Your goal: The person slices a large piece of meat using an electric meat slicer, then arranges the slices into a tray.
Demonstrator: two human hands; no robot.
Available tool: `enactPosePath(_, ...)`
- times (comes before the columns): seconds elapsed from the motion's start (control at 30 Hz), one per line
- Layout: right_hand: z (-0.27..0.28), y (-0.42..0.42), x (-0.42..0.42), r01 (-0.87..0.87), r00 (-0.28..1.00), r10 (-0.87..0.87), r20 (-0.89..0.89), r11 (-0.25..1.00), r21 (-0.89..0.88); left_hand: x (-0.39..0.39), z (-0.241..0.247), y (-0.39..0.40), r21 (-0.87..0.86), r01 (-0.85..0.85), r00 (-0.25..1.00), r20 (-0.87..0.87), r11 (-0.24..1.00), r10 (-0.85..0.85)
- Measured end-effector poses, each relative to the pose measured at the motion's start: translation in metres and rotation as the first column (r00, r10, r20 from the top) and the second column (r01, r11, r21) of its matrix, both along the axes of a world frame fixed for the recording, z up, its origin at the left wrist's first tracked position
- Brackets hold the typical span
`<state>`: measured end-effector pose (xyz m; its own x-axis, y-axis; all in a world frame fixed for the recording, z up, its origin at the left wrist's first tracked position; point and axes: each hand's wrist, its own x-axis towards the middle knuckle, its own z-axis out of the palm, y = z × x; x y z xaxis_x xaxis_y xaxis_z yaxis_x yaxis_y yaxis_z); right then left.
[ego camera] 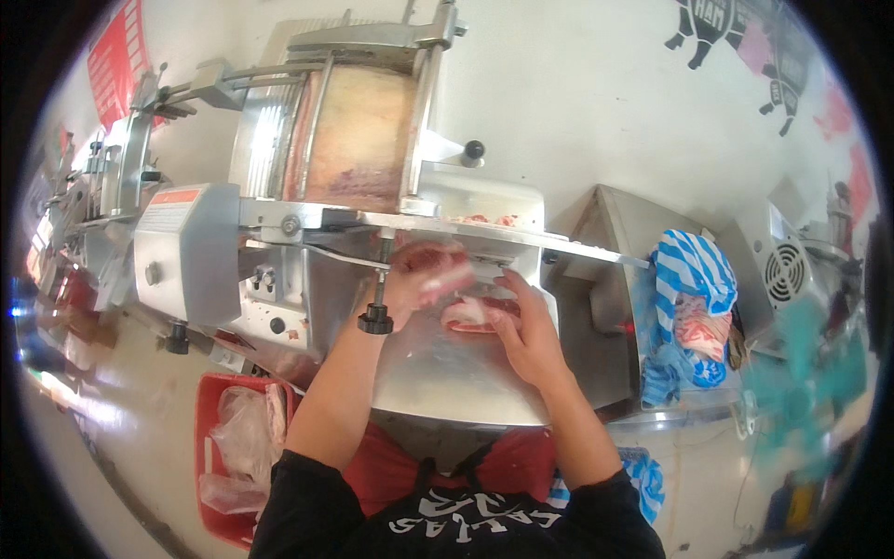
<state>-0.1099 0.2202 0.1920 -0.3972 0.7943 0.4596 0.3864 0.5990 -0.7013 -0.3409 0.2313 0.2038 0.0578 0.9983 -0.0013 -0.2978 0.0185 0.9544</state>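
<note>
A metal meat slicer [188,255] stands before me, with a large slab of fatty meat [363,133] upright between the bars of its carriage. Under the slicer's long plate, my left hand [405,297] holds a blurred piece of red meat with a white fat edge [447,269]; a black-knobbed screw partly hides this hand. Close by on the right, my right hand [527,321] has thumb and fingers around a second piece of meat [471,314], low over the metal tray [454,384]. How firmly it grips is unclear.
A red crate [209,447] with clear plastic bags stands on the floor at lower left. On a metal table at right, meat [702,328] lies in a blue-and-white striped bag [691,269]. Beside it are a grey machine [782,258] and a blurred teal fan [803,391].
</note>
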Motion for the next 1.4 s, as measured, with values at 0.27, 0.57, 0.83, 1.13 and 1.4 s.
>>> enactPosePath(0.27, -0.005, 0.007, 0.013, 0.352, 0.9, -0.333, 0.281, 0.936, -0.018, 0.032, -0.018, -0.005, 0.324, 0.126, 0.642, -0.747, 0.938, 0.171)
enactPosePath(0.57, -0.012, -0.003, 0.003, -0.053, 0.909, -0.077, 0.409, 0.953, 0.298, -0.028, -0.016, 0.017, 0.053, -0.122, 0.987, -0.098, 0.991, 0.127)
enactPosePath(0.83, -0.009, -0.006, 0.001, -0.069, 0.888, -0.063, 0.455, 0.961, 0.269, -0.03, -0.013, 0.028, 0.029, 0.072, 0.558, 0.827, 0.997, -0.064)
enactPosePath(1.13, -0.006, -0.003, 0.003, 0.001, 0.972, -0.034, 0.231, 0.99, 0.139, -0.035, -0.032, 0.022, -0.024, 0.024, 0.899, 0.437, 0.999, -0.011)
enactPosePath(1.4, -0.002, 0.003, 0.002, 0.07, 0.98, -0.075, -0.185, 0.997, -0.036, 0.047, -0.008, -0.008, 0.266, 0.068, 0.884, -0.463, 0.962, 0.066)
